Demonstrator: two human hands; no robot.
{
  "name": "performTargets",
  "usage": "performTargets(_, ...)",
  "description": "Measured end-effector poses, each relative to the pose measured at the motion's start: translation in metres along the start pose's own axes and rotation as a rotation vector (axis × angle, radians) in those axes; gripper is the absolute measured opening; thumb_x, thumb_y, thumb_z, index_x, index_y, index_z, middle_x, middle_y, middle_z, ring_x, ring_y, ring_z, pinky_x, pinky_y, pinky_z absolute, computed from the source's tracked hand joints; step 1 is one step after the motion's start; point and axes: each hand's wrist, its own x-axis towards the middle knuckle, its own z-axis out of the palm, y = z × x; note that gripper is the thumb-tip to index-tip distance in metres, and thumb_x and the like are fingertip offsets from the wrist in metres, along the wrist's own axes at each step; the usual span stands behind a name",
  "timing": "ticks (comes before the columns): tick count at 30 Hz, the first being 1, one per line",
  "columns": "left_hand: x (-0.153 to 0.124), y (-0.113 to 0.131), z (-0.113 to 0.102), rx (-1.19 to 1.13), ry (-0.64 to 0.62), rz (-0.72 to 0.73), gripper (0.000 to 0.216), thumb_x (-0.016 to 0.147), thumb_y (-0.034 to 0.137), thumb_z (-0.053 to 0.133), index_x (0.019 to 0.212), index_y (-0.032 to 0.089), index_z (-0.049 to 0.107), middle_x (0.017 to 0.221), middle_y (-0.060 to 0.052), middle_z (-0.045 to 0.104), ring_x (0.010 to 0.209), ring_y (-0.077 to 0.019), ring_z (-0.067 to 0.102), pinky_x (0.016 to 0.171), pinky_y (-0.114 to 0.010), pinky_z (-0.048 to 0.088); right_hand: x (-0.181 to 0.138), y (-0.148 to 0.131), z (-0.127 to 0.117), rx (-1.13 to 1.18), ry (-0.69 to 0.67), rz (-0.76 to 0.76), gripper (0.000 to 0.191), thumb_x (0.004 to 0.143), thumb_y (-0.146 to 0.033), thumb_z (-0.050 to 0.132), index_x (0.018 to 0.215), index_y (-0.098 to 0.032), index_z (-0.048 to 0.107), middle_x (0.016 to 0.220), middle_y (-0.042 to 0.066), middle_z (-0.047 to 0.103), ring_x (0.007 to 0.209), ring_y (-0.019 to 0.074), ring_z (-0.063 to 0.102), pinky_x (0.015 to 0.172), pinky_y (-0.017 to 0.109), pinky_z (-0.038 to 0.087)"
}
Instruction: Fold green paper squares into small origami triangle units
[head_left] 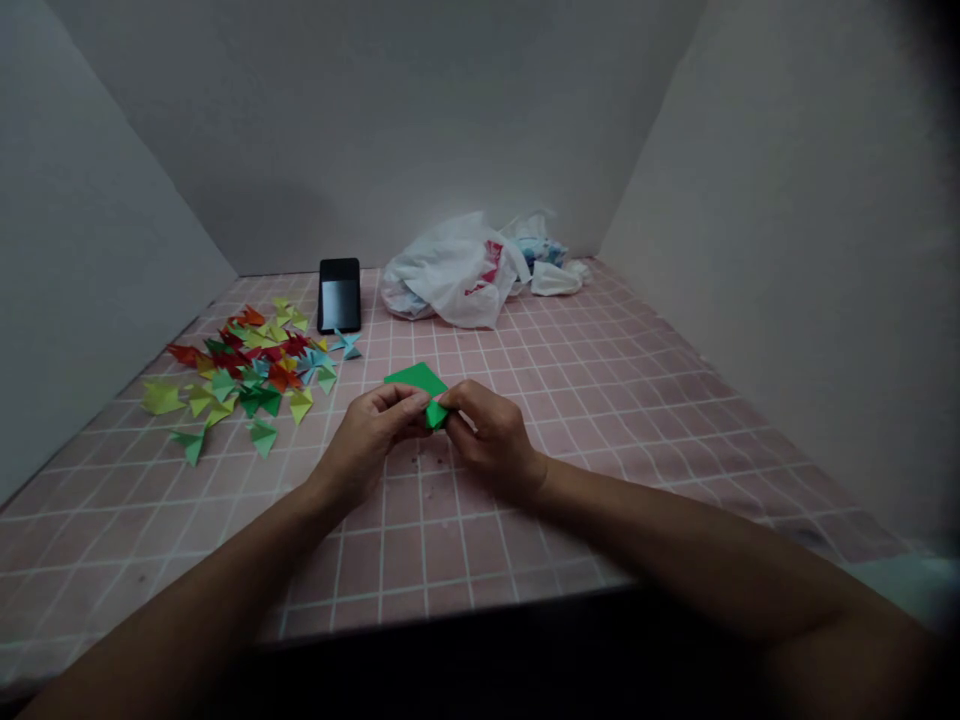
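A bright green sheet of folding paper (417, 378), partly folded, is held between both hands above the middle of the table. My left hand (373, 425) pinches it from the left, thumb on top. From the right, my right hand (487, 428) grips the paper's near corner between thumb and forefinger. A small folded green flap shows between the fingertips. The fingers cover part of the paper, so its full shape is hidden. To the left lies a loose pile of small folded paper figures (259, 398) in red, orange, yellow, green and light blue.
A black phone-like device (340, 296) leans at the back, behind the pile. White plastic bags (454, 270) with red print lie crumpled by the back wall, beside a blue-and-white bundle (544, 250). A pink checked cloth (600, 400) covers the table, with pale walls on three sides.
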Motion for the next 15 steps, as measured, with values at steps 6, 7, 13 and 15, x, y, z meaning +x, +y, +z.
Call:
performTargets(6, -0.0009, 0.0037, -0.0019, 0.014, -0.022, -0.076, 0.031, 0.068, 0.038, 0.09, 0.076, 0.015, 0.071, 0.072, 0.001, 0.069, 0.067, -0.0111, 0.064, 0.069, -0.024, 0.055, 0.0002, 0.0023, 0.0002, 0.072, 0.031, 0.035, 0.018, 0.089, -0.006, 0.047, 0.089, -0.022, 0.055, 0.081, 0.001, 0.063, 0.073, 0.0159, 0.06, 0.069, 0.029, 0.046)
performTargets(7, -0.001, 0.0037, -0.0018, 0.021, -0.018, -0.078, 0.032, 0.068, 0.039, 0.09, 0.076, 0.015, 0.07, 0.072, 0.001, 0.069, 0.066, -0.0112, 0.064, 0.069, -0.025, 0.055, 0.0005, 0.0024, 0.0002, 0.095, 0.027, 0.063, 0.018, 0.088, -0.007, 0.047, 0.09, -0.022, 0.055, 0.081, 0.001, 0.063, 0.073, 0.0157, 0.06, 0.068, 0.029, 0.046)
performTargets(13, 0.0004, 0.0015, -0.0016, 0.063, 0.0, -0.083, 0.032, 0.066, 0.038, 0.09, 0.073, 0.015, 0.068, 0.074, 0.001, 0.07, 0.068, -0.0116, 0.065, 0.072, -0.026, 0.057, 0.0, 0.0053, 0.0018, 0.183, 0.0, 0.203, 0.013, 0.086, -0.011, 0.049, 0.089, -0.023, 0.056, 0.08, 0.0, 0.062, 0.072, 0.015, 0.057, 0.068, 0.03, 0.044)
performTargets(15, 0.0014, 0.0008, -0.0019, 0.061, 0.003, -0.073, 0.031, 0.065, 0.036, 0.09, 0.07, 0.016, 0.067, 0.071, 0.001, 0.068, 0.066, -0.0112, 0.064, 0.07, -0.026, 0.057, -0.0006, 0.0054, 0.0029, 0.244, -0.009, 0.258, 0.013, 0.085, -0.012, 0.05, 0.09, -0.022, 0.057, 0.082, 0.0, 0.062, 0.073, 0.0146, 0.057, 0.069, 0.03, 0.044)
